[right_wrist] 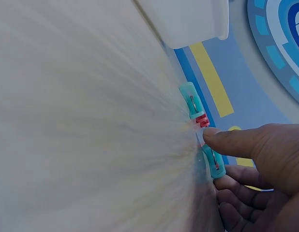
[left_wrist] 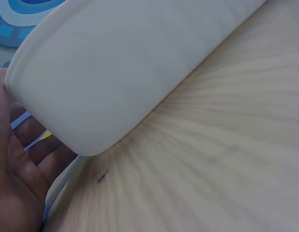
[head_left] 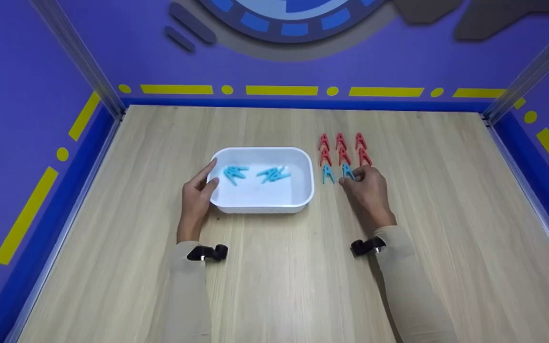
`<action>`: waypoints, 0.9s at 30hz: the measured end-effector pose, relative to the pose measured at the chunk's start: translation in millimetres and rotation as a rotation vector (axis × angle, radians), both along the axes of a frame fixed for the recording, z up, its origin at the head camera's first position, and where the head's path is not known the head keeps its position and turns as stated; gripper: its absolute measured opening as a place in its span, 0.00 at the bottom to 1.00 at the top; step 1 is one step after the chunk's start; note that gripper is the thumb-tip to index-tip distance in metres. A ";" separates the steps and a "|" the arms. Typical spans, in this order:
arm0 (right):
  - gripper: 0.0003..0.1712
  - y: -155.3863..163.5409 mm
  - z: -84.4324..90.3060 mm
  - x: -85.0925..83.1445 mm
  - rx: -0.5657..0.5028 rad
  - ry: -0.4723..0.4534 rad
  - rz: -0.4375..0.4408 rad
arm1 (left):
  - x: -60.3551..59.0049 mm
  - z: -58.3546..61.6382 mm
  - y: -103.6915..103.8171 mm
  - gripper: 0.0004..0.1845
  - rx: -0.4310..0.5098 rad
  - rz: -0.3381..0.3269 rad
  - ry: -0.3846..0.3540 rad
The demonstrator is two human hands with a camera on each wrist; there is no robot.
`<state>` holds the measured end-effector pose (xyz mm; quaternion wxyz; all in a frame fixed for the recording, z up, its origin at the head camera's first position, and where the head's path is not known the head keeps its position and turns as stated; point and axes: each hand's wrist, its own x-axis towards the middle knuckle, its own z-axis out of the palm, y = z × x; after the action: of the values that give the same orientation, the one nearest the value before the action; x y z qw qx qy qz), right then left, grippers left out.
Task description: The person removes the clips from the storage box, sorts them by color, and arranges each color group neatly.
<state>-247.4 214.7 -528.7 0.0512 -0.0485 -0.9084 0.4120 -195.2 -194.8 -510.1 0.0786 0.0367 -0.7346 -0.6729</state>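
Observation:
A white plastic tub (head_left: 260, 207) stands on the table with several blue clothespins (head_left: 274, 174) lying inside it in two clusters. My left hand (head_left: 197, 195) grips the tub's left side, thumb at the rim and fingers along the outer wall; the left wrist view shows the fingers (left_wrist: 40, 145) against that wall. To the right of the tub, my right hand (head_left: 367, 190) holds a blue clothespin (right_wrist: 215, 162) between thumb and fingers, down at the table surface. Another blue clothespin (head_left: 328, 174) lies just left of it, untouched.
Red clothespins (head_left: 343, 156) lie in two rows of three directly beyond the blue pair, pointing the same way. A purple-blue wall (head_left: 284, 71) with yellow marks rises behind the wooden table (head_left: 274, 276), and side panels stand left and right.

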 end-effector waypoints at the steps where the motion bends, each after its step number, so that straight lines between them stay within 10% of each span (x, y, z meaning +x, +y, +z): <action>1: 0.21 -0.1 0.2 0.1 0.001 0.001 0.000 | -0.3 -0.4 -0.2 0.27 0.003 0.000 0.001; 12: 0.21 -1.5 1.6 1.7 -0.004 -0.030 -0.012 | -14.1 -29.5 -7.8 0.27 -0.029 0.011 0.006; 27: 0.24 -1.9 6.6 4.9 0.003 -0.017 0.002 | -16.8 -35.6 -8.9 0.27 -0.044 0.018 0.060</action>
<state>-242.4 212.8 -522.1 0.0434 -0.0511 -0.9096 0.4101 -212.0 -203.7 -545.7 0.1073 0.0213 -0.7461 -0.6567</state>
